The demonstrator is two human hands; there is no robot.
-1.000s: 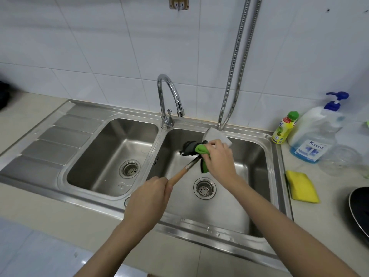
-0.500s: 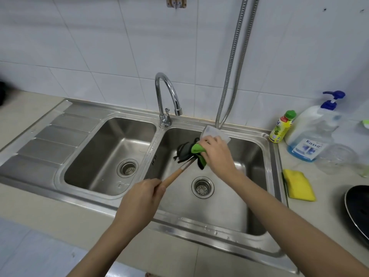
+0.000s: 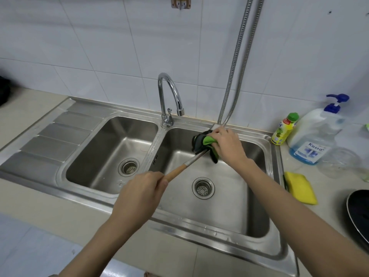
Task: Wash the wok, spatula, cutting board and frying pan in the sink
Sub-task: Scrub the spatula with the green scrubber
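Note:
Over the right basin of the steel double sink (image 3: 259,232), my left hand (image 3: 139,194) grips the wooden end of the spatula (image 3: 186,163). Its metal shaft runs up and to the right to a black slotted head (image 3: 197,141). My right hand (image 3: 225,143) holds a green scouring pad (image 3: 208,140) pressed against that head, covering most of it. A black frying pan (image 3: 359,214) lies on the counter at the right edge, only partly in frame. No wok or cutting board is in sight.
The chrome tap (image 3: 169,96) stands between the basins, its spout over the right one. A yellow sponge (image 3: 300,187), a small green-capped bottle (image 3: 284,128), a blue pump soap bottle (image 3: 313,136) and a clear jar (image 3: 339,162) sit on the right counter. A metal hose (image 3: 235,62) hangs down the wall.
My right hand with the pad has moved up and back along the spatula head, toward the basin's rear rim. The left hand keeps its grip on the handle.

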